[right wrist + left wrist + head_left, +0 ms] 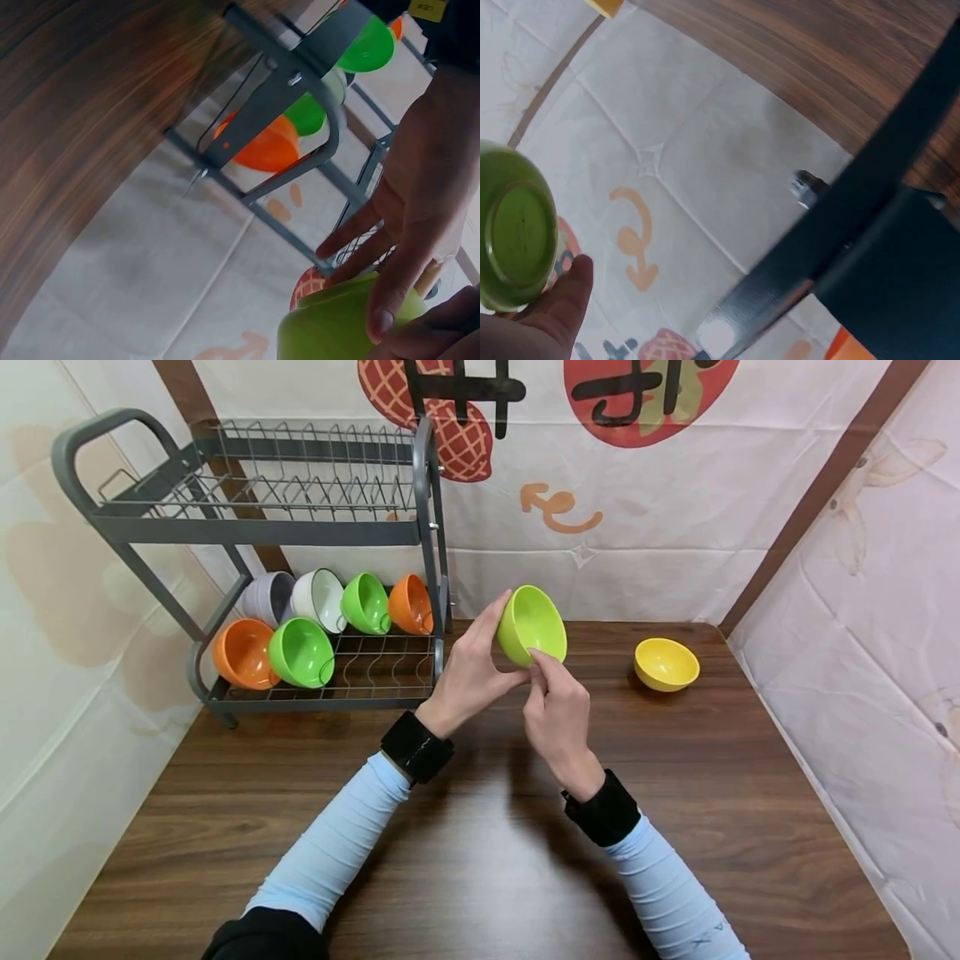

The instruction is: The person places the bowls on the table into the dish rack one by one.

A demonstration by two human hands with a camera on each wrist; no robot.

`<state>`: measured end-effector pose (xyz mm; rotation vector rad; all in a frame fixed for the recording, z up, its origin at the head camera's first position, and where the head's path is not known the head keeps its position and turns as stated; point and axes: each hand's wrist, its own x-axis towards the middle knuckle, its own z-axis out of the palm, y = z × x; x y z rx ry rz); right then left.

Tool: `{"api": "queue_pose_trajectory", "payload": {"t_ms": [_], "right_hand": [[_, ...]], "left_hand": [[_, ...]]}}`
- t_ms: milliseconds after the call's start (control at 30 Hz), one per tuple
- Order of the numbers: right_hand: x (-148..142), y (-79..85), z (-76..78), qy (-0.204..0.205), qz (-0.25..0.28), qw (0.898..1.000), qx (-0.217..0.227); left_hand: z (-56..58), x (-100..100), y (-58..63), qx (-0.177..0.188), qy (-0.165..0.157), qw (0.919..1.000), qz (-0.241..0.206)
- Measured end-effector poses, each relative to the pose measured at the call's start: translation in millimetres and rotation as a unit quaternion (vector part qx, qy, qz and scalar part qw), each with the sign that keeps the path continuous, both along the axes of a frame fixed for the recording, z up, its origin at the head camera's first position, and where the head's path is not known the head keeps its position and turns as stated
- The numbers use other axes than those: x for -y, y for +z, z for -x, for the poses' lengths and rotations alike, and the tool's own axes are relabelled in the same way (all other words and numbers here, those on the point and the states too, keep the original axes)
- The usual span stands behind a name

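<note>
A lime-green bowl (534,625) is held up in front of me, tilted with its inside partly facing the head camera. My left hand (471,670) grips it from the left, thumb underneath and fingers along its side. At the lower right, my right hand (558,714) pinches the rim between thumb and fingers. The left wrist view shows the underside of the bowl (521,232) and its foot ring. In the right wrist view, my left hand (420,202) spreads over the bowl (330,322).
A dark two-tier dish rack (255,532) stands at left. Its lower shelf holds several tilted bowls, including a green bowl (302,652), an orange bowl (243,653) and a white bowl (318,600). A yellow bowl (666,665) sits upright on the wooden table (480,877) at right.
</note>
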<state>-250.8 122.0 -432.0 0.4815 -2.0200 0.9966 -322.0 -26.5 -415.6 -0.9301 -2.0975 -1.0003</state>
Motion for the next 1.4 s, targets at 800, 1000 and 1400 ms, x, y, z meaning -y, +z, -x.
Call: {"api": "queue_pose_trajectory", "payload": {"t_ms": [800, 1000, 1400], "right_hand": [[55, -13.6, -2.7, 0.112, -0.011, 0.994, -0.003], [66, -23.6, 5.0, 0.106, -0.052, 0.991, 0.058], [84, -41.1, 12.8, 0.115, -0.160, 0.969, 0.152]], "left_hand": [[-43.5, 91, 6.7, -0.060, 0.071, 0.9951, -0.033], [-46.5, 125, 10.5, -0.065, 0.117, 0.9903, -0.038], [-33.9, 191, 10.2, 0.058, 0.208, 0.9745, 0.061]]}}
